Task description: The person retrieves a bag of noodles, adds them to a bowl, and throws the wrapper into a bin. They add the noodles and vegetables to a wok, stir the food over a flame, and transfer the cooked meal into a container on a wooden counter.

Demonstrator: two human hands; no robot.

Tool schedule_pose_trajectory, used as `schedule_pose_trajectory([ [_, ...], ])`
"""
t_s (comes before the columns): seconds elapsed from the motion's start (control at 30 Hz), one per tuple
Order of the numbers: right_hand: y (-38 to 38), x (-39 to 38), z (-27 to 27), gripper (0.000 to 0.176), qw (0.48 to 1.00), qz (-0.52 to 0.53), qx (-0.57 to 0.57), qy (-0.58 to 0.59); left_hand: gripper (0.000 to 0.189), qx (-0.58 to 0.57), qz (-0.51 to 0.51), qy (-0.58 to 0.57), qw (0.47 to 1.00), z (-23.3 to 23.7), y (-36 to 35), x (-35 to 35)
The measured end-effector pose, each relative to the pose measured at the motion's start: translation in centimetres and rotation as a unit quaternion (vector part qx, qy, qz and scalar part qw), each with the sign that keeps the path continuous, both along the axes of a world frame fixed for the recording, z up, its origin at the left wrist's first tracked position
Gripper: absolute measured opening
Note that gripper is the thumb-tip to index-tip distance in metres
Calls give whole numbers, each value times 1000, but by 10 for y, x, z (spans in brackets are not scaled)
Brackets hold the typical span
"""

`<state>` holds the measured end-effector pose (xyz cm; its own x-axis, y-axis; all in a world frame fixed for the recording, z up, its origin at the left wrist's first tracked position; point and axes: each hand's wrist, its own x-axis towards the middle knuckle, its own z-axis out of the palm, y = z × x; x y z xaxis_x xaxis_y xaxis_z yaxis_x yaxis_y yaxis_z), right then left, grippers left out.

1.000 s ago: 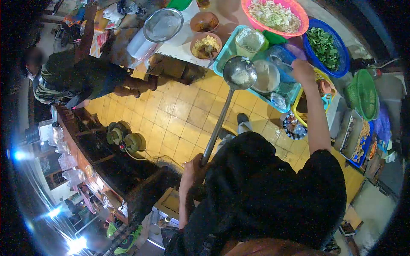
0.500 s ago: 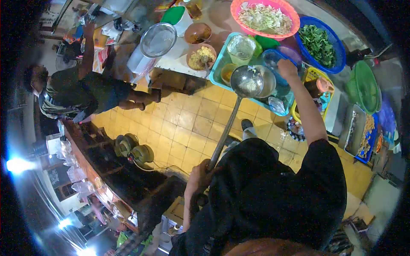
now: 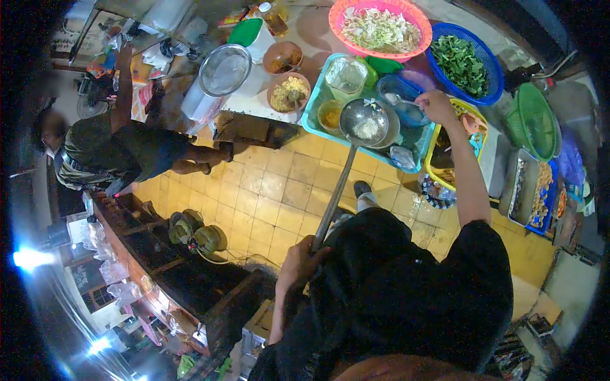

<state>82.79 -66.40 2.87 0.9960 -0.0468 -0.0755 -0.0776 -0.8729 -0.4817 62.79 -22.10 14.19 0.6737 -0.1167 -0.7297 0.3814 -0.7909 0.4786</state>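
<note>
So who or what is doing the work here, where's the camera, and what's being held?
There's no robot: a person works bare-handed, and every picture comes from one camera worn on their head, looking forward and down. The left hand grips the handle of a long ladle, with something white in its bowl. The right hand holds a small spoon at a blue container. Ahead are a turquoise tray, a pink basket of pale shreds and a blue basket of green leaves.
</note>
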Motion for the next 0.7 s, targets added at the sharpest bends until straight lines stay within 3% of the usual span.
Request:
schedule_pose_trajectory([
  [0.17, 19, -22, 48, 15, 997, 48, -16, -66, 36, -29, 1, -26, 999, -4, -2, 1],
  [0.27, 36, -30, 56, 13, 989, 40, -107, -97, 35, -35, 9, -39, 999, -6, -2, 0],
  [0.33, 41, -31, 42, 13, 953, -69, -281, -92, 35, -22, 11, -28, 999, -7, 7, -8],
  [0.43, 59, -32, 45, 15, 946, -65, -315, -41, 33, -139, 109, -54, 983, -4, 36, -30],
  [0.47, 68, -30, 42, 15, 946, -64, -314, -39, 30, -91, 125, 1, 988, 14, 40, -30],
  [0.53, 94, -24, 26, 19, 964, 63, -247, 73, 26, -29, 153, 55, 986, 56, 32, -24],
  [0.6, 122, -25, -1, 19, 971, 112, -210, 19, 26, -2, 161, 33, 986, 47, 46, -33],
  [0.7, 143, -17, -27, 22, 961, 149, -224, 61, 26, 14, 205, 4, 979, 40, 57, -38],
])
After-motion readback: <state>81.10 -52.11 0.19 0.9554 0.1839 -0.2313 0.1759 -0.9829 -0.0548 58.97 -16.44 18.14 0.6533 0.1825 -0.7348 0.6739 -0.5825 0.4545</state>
